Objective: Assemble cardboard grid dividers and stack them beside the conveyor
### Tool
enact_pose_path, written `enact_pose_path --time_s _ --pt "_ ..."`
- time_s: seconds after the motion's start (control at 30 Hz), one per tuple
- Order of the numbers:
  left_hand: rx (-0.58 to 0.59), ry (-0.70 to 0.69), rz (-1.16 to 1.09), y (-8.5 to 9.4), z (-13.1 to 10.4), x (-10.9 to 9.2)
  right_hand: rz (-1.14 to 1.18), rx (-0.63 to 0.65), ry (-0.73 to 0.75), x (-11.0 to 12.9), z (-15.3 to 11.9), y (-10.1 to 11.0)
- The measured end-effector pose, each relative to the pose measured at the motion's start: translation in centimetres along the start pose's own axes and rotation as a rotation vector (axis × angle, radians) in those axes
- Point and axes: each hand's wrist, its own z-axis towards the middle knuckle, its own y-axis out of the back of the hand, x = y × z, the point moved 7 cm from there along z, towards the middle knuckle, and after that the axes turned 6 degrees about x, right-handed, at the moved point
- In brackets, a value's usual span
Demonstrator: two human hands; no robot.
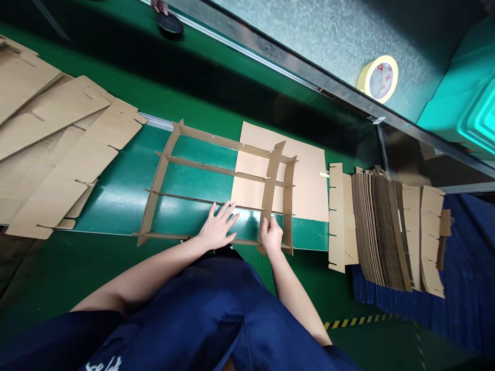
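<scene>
In front of me on the green table stands a grid of slotted cardboard divider strips, with several long strips (pixel 201 166) running left to right and cross strips set across them. My right hand (pixel 272 236) is closed around the near end of one cardboard cross strip (pixel 271 180), which rises above the long strips. My left hand (pixel 218 226) lies with its fingers spread over the near side of the grid, by the nearest long strip, gripping nothing. Another cross strip (pixel 153 190) forms the left end of the grid. A flat cardboard sheet (pixel 305 190) lies beneath its right part.
Loose slotted cardboard pieces (pixel 96 134) are piled at the left. A row of stacked strips (pixel 381 226) stands at the right. Behind, a metal shelf (pixel 309 31) carries a tape roll (pixel 379 79) and a teal bin (pixel 464 103). Another person's hand (pixel 160 6) is at a black disc-like object (pixel 170 23).
</scene>
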Motion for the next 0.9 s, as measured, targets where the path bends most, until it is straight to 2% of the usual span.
enact_pose_path --time_s 0.17,0.27,0.37,0.43,0.5,0.6,0.67,0.9 --pt "-0.007 -0.005 0.003 0.1 0.0 0.0 -0.075 0.104 -0.077 -0.1 0.5 -1.2" --pt "-0.014 -0.003 0.002 0.1 0.0 0.0 -0.107 0.142 -0.119 -0.2 0.5 -1.2" --pt "-0.016 -0.002 0.003 0.0 0.0 0.0 -0.093 0.021 -0.073 0.6 1.8 0.5" --pt "-0.017 -0.002 0.004 -0.1 -0.1 0.0 -0.071 -0.101 -0.016 1.5 3.8 2.0" --pt "-0.021 0.000 0.007 -0.1 -0.1 0.0 -0.055 -0.134 0.018 2.5 6.7 2.7" --pt "-0.023 0.005 0.010 -0.1 0.0 0.1 -0.018 -0.020 0.002 3.5 11.1 1.7" --pt "-0.018 0.006 0.010 -0.1 0.0 0.0 0.003 0.050 -0.025 3.8 12.7 0.7" --pt "-0.025 -0.001 -0.005 0.0 -0.1 0.1 -0.091 0.074 -0.029 4.2 12.7 -0.6"
